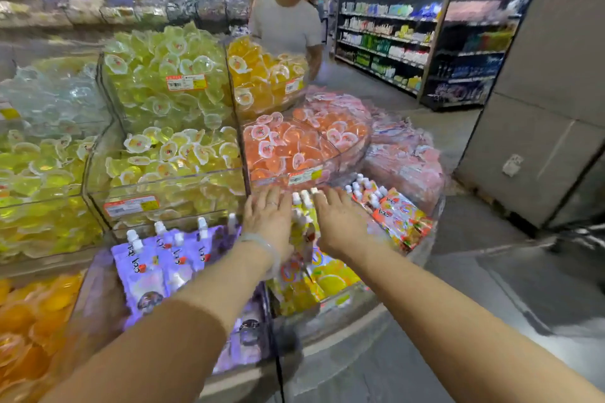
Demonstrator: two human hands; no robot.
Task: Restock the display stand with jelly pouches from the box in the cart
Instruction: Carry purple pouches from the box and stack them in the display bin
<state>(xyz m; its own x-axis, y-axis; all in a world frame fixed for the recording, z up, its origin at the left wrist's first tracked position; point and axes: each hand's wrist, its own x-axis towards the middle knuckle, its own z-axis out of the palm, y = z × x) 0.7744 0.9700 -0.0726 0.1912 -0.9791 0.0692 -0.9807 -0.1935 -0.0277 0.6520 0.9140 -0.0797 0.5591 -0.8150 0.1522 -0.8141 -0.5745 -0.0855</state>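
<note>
Yellow jelly pouches (322,278) with white caps stand in a clear compartment of the display stand (347,317). My left hand (268,217) and my right hand (337,221) reach over them with fingers straight, one on each side of the pouch tops, pressing the stack between them. A pale bangle sits on my left wrist. Purple pouches (154,265) fill the compartment to the left, and orange-red pouches (397,216) the one to the right. The box and the cart are out of view.
Clear bins of jelly cups rise behind: yellow-green (167,82), orange (262,72), peach-pink (304,137). A person in a white shirt (286,23) stands beyond the stand. Shelving (422,46) lines the aisle at right, beside a grey pillar (537,108).
</note>
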